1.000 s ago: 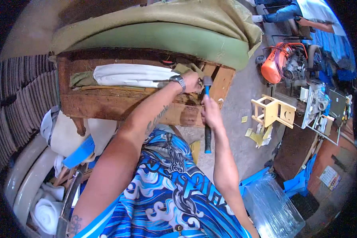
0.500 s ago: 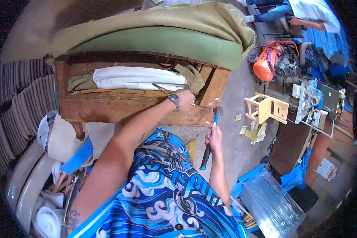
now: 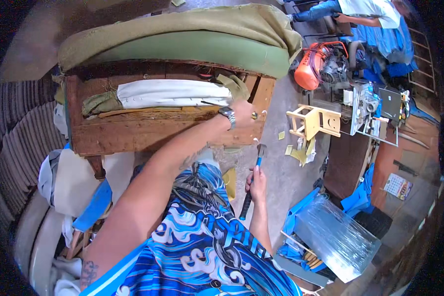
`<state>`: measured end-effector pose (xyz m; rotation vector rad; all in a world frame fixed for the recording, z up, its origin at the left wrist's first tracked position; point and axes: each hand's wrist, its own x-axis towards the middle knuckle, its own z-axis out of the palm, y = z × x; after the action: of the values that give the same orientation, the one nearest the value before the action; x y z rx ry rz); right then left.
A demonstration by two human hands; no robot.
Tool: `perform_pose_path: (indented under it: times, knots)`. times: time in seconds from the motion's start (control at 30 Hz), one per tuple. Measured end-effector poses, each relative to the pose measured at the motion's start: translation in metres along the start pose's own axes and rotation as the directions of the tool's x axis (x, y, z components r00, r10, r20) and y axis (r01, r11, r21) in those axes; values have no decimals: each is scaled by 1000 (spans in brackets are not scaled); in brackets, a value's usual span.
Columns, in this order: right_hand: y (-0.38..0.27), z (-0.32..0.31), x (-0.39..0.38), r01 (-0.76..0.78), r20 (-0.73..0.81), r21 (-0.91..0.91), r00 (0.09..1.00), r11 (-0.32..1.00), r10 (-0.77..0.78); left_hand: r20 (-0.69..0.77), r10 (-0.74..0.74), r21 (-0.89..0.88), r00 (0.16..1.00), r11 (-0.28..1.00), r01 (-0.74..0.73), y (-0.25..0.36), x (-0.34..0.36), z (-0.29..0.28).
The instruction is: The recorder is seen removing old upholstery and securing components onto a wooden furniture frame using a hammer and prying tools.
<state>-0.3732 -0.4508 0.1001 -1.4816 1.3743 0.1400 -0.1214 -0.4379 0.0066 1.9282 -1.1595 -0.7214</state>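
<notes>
My left hand [image 3: 242,114] is closed around a screwdriver-like tool [image 3: 254,115]. Its black and yellow handle end pokes out of the fist, and a thin dark shaft points left past my wrist watch. The fist is at the right end of the old wooden seat frame [image 3: 172,135], over its front rail. In my right hand [image 3: 256,183] is a hammer [image 3: 245,208] with a blue and black handle, held head up just off the frame's near right corner. White padding [image 3: 172,93] and olive cloth [image 3: 99,102] lie inside the frame.
Green foam [image 3: 192,48] under tan burlap [image 3: 182,24] tops the frame's far side. Rightward stand a small wooden chair [image 3: 314,121], an orange air compressor [image 3: 309,71] and a plastic-wrapped panel [image 3: 330,234]. Another person [image 3: 365,12] is at the upper right. Folded grey fabric [image 3: 22,138] is stacked leftward.
My left hand has moved right along the frame with the tool, toward its corner. The hammer has dropped slightly away from the frame. The whole view has shifted a little.
</notes>
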Motion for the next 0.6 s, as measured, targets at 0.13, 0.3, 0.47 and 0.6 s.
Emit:
perform_pose_path:
  times: [0.13, 0.3, 0.47, 0.6]
  knots:
    - [1, -10, 23, 20, 36, 0, 999, 1000, -20, -109, 7, -65, 994, 998, -14, -16, 1, 9]
    - [-31, -41, 83, 101, 137, -83, 987, 991, -89, -162, -1, -66, 987, 998, -10, -21, 25, 23]
    - [-63, -60, 131, 149, 171, -126, 977, 981, -126, -210, -94, -4, 973, 995, 95, -29, 40, 33]
    - [-76, -70, 157, 169, 242, -102, 960, 980, -140, -338, -80, -13, 938, 997, 80, -34, 44, 34]
